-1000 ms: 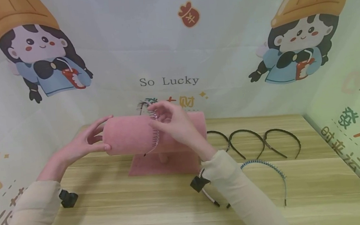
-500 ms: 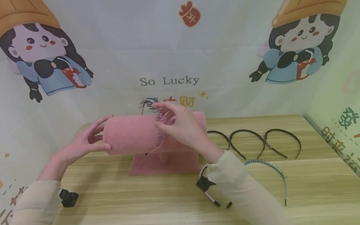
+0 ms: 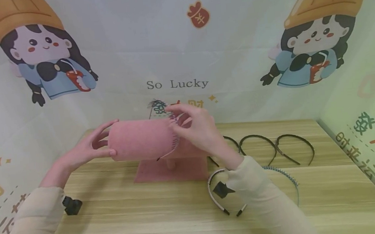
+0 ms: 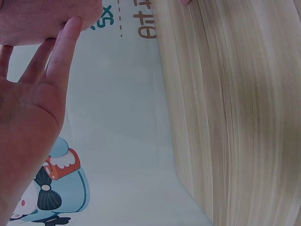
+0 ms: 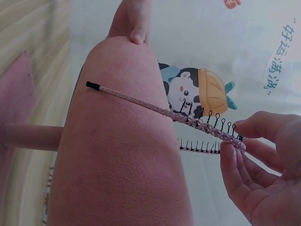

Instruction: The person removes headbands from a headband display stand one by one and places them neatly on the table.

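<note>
A pink roll-shaped display stand [image 3: 142,139] stands on the table, its roll lying crosswise above a flat pink base [image 3: 170,172]. My left hand [image 3: 84,146] grips the roll's left end, thumb in front and fingers behind. Over the roll sits a pinkish headband [image 5: 136,101] with black wire loops along its arch and black-tipped ends. My right hand [image 5: 268,165] pinches it at the top, thumb and fingers on opposite sides. The arch rises above the roll; one arm crosses the roll's near face. In the left wrist view only the roll's end [image 4: 47,21] shows.
Several dark headbands [image 3: 256,136] lie at the table's back right. Nearer are a blue headband [image 3: 280,171] and a white-and-black headband [image 3: 211,193], both partly behind the right sleeve [image 3: 261,192]. A printed cloth backdrop [image 3: 119,63] rises behind the wooden table [image 3: 149,220].
My right hand has slid the headband to the right along the roll, from near the middle toward the right end. The left hand has kept its place.
</note>
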A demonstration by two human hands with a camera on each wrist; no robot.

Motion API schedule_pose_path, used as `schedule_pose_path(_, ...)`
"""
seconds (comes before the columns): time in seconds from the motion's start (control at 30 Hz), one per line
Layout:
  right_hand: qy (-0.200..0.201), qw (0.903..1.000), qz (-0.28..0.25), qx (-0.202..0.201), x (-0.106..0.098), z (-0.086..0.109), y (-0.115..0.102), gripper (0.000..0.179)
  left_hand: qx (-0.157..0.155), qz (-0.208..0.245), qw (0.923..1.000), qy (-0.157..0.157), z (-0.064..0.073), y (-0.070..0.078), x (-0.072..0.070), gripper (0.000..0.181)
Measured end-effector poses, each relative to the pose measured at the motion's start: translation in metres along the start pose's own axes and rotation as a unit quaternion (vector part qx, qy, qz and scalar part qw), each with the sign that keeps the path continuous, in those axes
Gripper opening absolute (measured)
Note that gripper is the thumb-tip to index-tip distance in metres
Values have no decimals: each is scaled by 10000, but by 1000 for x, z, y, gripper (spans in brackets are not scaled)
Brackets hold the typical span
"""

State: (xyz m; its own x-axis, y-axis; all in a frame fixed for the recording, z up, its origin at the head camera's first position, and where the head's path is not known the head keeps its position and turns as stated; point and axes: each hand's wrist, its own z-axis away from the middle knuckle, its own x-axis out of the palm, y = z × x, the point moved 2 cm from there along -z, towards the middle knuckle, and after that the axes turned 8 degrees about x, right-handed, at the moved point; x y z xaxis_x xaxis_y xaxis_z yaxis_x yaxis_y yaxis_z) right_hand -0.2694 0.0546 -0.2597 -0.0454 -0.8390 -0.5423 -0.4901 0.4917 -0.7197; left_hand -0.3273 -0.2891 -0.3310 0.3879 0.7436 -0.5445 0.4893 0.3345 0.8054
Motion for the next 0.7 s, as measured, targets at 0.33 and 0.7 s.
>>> schedule_pose_path(0.33,-57,9999,-68,-84,-18,2,-6,42,2,-2,10000,-10,-1,1,1,86)
schedule_pose_path(0.7,-73,9992,52,-377,-34,6,-12,43,57,-11,10000,12,-1,-1,1,86)
